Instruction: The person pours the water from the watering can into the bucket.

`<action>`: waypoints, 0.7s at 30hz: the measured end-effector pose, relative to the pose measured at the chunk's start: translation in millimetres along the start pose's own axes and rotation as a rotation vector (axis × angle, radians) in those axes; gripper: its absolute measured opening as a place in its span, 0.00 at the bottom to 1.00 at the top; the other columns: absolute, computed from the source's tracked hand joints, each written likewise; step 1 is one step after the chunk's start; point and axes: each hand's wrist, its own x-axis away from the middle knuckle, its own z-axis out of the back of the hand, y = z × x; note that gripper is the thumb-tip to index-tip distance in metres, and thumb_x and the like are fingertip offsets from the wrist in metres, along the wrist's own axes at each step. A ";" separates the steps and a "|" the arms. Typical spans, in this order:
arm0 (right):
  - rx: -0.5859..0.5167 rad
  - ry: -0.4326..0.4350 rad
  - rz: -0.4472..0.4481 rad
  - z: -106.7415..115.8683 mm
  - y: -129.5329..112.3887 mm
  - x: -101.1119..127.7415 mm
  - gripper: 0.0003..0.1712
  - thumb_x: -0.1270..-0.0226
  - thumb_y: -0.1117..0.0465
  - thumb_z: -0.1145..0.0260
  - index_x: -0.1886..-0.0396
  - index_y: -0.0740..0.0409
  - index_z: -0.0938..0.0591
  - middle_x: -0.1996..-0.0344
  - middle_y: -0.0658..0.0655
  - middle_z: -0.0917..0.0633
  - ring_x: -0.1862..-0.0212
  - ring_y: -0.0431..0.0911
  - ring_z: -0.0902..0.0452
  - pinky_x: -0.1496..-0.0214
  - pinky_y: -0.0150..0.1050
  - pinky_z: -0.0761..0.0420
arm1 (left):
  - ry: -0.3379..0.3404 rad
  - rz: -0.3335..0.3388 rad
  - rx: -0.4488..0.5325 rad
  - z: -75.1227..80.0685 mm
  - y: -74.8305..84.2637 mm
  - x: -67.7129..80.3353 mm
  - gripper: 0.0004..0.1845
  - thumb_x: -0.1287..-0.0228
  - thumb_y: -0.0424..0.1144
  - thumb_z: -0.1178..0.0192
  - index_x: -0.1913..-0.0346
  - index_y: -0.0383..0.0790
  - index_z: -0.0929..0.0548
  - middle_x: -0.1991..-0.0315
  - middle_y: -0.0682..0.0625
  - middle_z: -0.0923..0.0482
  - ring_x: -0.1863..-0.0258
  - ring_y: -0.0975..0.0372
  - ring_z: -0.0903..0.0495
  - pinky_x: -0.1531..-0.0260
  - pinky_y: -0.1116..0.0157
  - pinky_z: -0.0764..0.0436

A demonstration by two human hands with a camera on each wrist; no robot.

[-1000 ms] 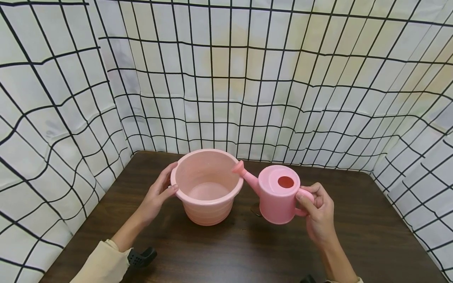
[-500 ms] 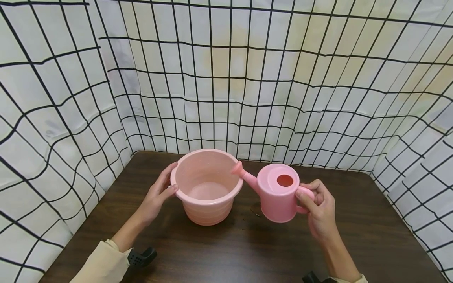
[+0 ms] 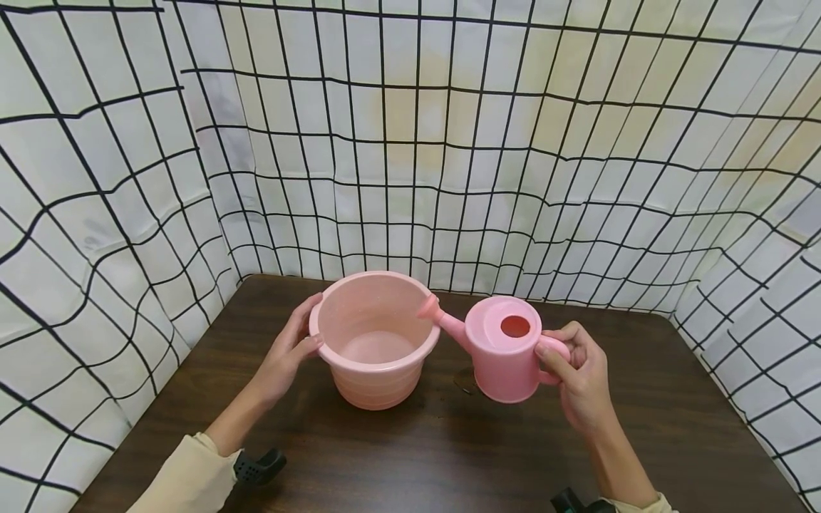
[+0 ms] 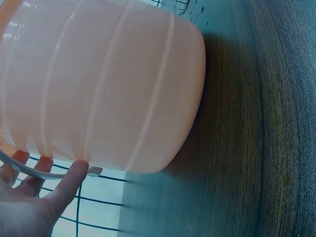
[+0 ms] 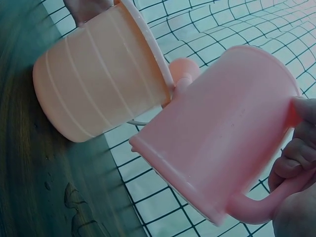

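Left hand (image 3: 282,360) touching the pale pink bucket (image 3: 377,388) at its rim (image 3: 372,368), right hand (image 3: 585,385) gripping the pink watering can (image 3: 503,367) by its handle (image 3: 558,348), spout (image 3: 452,325) pointing bucketward above the dark tabletop (image 3: 410,463)!

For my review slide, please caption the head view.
Left hand holds a round pale-pink plastic bucket; the right hand grips a pink plastic watering can, spout over the bucket's rim.

Dark wood-grain table (image 3: 410,463) below right-hand grip (image 3: 585,381); wet-looking patch (image 5: 74,200) on it, leftward; black-gridded white cloth (image 3: 465,164) behind.
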 end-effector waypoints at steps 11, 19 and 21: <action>0.091 -0.007 -0.044 2.3 -4.3 -2.9 0.13 0.36 0.81 0.45 0.60 0.63 0.24 0.65 0.54 0.12 0.66 0.41 0.14 0.71 0.38 0.17 | -0.004 -0.023 0.003 -1.5 -4.6 0.0 0.31 0.27 0.37 0.59 0.24 0.49 0.51 0.27 0.41 0.45 0.41 0.57 0.31 0.52 0.71 0.22; 0.124 -0.031 -0.031 4.9 -5.2 -6.3 0.12 0.37 0.82 0.46 0.59 0.65 0.25 0.65 0.54 0.13 0.68 0.40 0.17 0.71 0.37 0.17 | 0.001 -0.025 0.001 -1.9 -4.2 0.5 0.31 0.27 0.37 0.58 0.24 0.49 0.50 0.30 0.39 0.41 0.44 0.56 0.30 0.52 0.72 0.22; 0.130 -0.041 -0.024 5.2 -4.7 -6.9 0.12 0.37 0.82 0.46 0.59 0.65 0.25 0.65 0.54 0.13 0.69 0.40 0.18 0.72 0.36 0.17 | 0.004 -0.025 0.000 -1.3 -4.1 0.9 0.31 0.27 0.37 0.58 0.24 0.49 0.50 0.30 0.39 0.40 0.44 0.57 0.29 0.53 0.72 0.22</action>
